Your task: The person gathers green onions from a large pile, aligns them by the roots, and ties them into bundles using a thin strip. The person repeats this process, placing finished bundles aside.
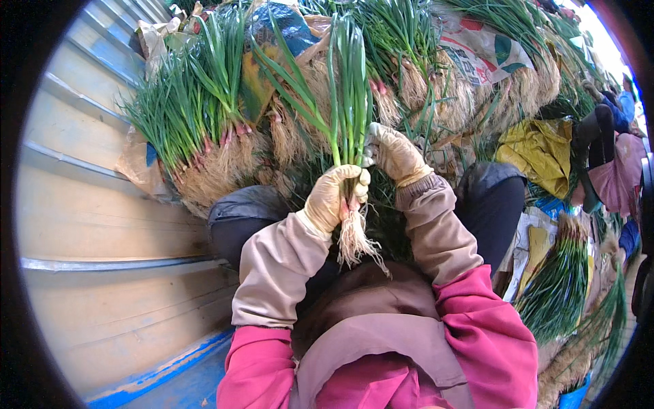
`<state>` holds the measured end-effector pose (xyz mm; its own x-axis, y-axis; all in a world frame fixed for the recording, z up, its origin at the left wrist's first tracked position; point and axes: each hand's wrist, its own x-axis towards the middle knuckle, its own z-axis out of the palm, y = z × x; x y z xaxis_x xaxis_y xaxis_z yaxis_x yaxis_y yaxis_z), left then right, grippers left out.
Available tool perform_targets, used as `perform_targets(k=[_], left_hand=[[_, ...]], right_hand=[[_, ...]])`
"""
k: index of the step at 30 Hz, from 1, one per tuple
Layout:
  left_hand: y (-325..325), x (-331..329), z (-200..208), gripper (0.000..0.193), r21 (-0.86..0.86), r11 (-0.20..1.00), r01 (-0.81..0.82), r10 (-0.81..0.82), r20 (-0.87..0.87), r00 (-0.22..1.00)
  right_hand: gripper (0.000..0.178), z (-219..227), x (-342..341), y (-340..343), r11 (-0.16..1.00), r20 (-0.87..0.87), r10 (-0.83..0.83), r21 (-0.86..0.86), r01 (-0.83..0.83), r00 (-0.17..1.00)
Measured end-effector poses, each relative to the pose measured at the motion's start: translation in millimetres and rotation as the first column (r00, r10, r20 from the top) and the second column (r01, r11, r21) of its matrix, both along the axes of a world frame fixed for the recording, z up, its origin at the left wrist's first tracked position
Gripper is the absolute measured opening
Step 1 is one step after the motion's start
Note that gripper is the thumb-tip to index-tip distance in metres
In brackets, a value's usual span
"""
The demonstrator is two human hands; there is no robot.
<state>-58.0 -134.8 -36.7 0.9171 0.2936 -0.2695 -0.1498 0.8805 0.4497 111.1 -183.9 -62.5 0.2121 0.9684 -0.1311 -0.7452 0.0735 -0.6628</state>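
Left hand (332, 199) gripping one scallion bunch (349, 102), right hand (394, 153) touching it

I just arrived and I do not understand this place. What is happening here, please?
A person in pale gloves is handling a small bunch of green onions. The left hand grips the bunch just above its white roots, and the right hand touches the stems a little higher. The leaves point away from the person. Beyond the hands, many more green onion bundles lie piled with sacks, beside a corrugated metal wall. More bundles lie at the right.
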Motion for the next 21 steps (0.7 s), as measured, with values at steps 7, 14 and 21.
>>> perform_targets(k=[7,14,21], left_hand=[[-1.9,4.1,-4.1,0.015,0.104,0.994,-0.014,0.029,-0.144,0.989],[6.5,-0.4,-12.7,0.012,0.266,0.95,0.166,-0.106,-0.224,0.969],[-2.9,2.2,8.7,0.02,0.277,0.946,0.17,-0.13,-0.155,0.979]], right_hand=[[0.026,-48.0,-2.1,10.8,0.979,-0.435,0.164,0.185,-0.091,0.885],[0.02,-31.7,-12.8,9.5,0.993,-0.114,0.065,-0.092,-0.075,0.991],[0.031,-96.7,9.8,1.4,0.869,0.961,0.237,-0.277,0.411,0.146]])
